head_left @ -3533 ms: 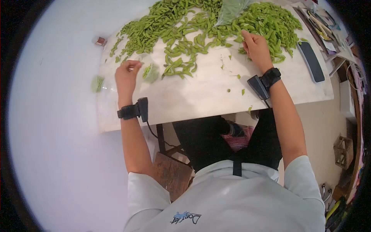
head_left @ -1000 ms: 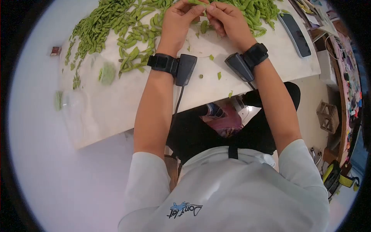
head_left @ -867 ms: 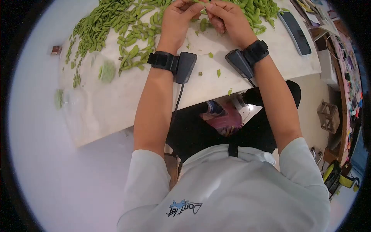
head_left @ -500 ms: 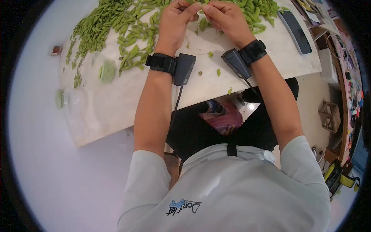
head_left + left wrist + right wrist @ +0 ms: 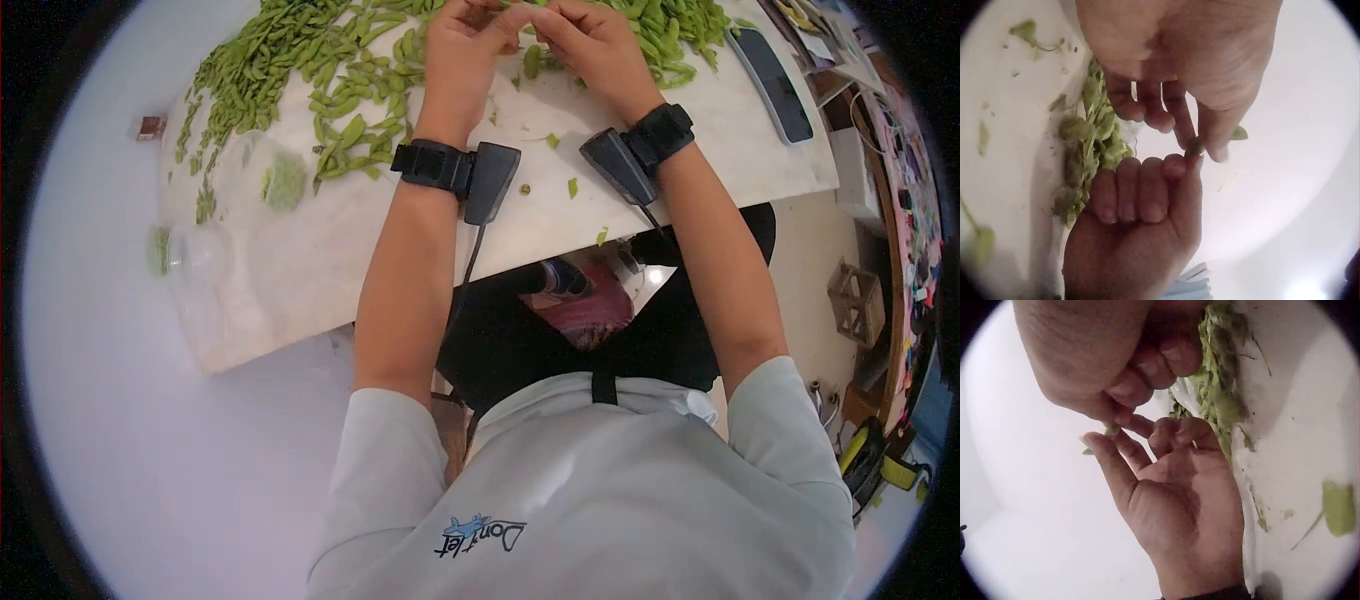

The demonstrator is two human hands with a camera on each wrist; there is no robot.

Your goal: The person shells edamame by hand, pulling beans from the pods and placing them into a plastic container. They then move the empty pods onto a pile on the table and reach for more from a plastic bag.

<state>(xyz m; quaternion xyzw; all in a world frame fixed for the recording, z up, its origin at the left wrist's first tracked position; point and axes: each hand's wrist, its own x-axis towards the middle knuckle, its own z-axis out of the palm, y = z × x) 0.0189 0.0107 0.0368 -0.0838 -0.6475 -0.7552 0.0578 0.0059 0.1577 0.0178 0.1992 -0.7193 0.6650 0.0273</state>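
Note:
At the top of the head view my left hand (image 5: 463,62) and right hand (image 5: 606,58) meet fingertip to fingertip over the table. Between them is a green soybean pod (image 5: 1112,429), mostly covered by fingers. In the left wrist view, the left thumb and forefinger pinch the pod, whose tip (image 5: 1239,134) sticks out past the thumb. The right hand pinches its other end with thumb and forefinger, the remaining fingers curled into the palm. A loose pod (image 5: 532,62) lies on the table just below the hands.
A large heap of pods (image 5: 255,75) spreads over the left back of the white table (image 5: 300,320), another heap (image 5: 665,35) over the right back. Left of the hands stands a clear cup (image 5: 283,182) holding green beans. A phone (image 5: 770,85) lies near the right edge.
From 3.5 seconds ago, the left hand has left the cup and the right hand the right heap; both came together on a pod. Over the last second they stay together, fingers shifting slightly.

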